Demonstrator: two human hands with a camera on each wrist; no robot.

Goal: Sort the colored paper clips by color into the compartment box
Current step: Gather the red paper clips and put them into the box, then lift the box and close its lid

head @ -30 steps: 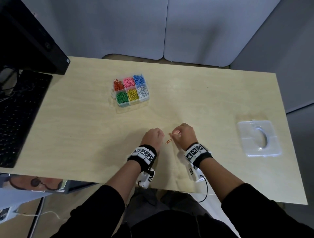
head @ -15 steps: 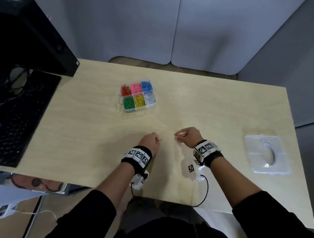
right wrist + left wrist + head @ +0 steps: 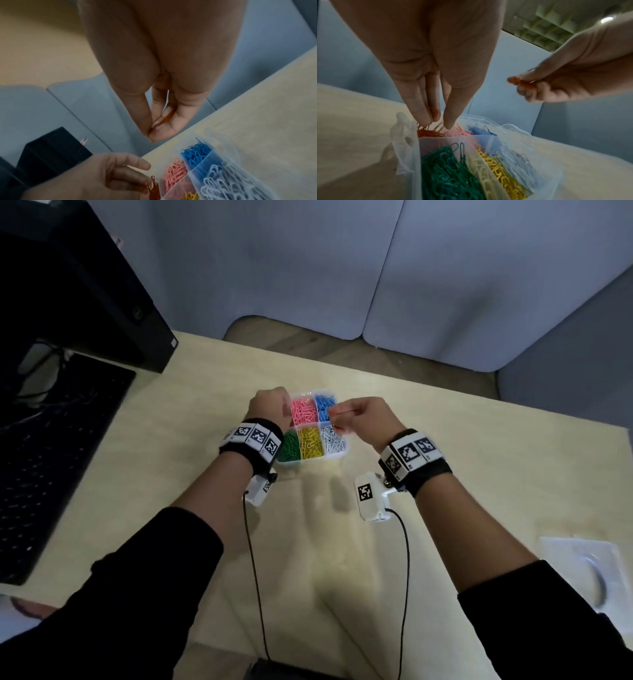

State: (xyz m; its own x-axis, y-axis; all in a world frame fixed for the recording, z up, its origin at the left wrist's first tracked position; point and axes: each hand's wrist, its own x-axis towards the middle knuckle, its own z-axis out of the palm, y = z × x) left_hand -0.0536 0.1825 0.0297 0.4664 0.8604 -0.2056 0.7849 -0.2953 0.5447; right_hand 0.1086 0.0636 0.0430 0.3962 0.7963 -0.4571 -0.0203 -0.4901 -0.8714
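Sitting on the wooden table just past both wrists, the clear compartment box holds six sorted lots: orange, pink and blue in the far row, green, yellow and white in the near row. Seen from the head view, the left hand covers the box's 10 o'clock corner, over the orange paper clips. From the left wrist view its fingers point straight down, close together and only narrowly parted from the thumb, with the tips reaching into the orange pile; whether they grip a clip cannot be told. The right hand hovers at about 3 o'clock of the box, above the blue paper clips and the white paper clips, clear of the box rim. Its thumb and fingers are curled tight and pinch an orange paper clip, whose end sticks out toward the left hand. The pink paper clips lie between the two hands. Green paper clips and yellow paper clips fill the near compartments below the left wrist. A clear lid lies at 4 o'clock, well apart.
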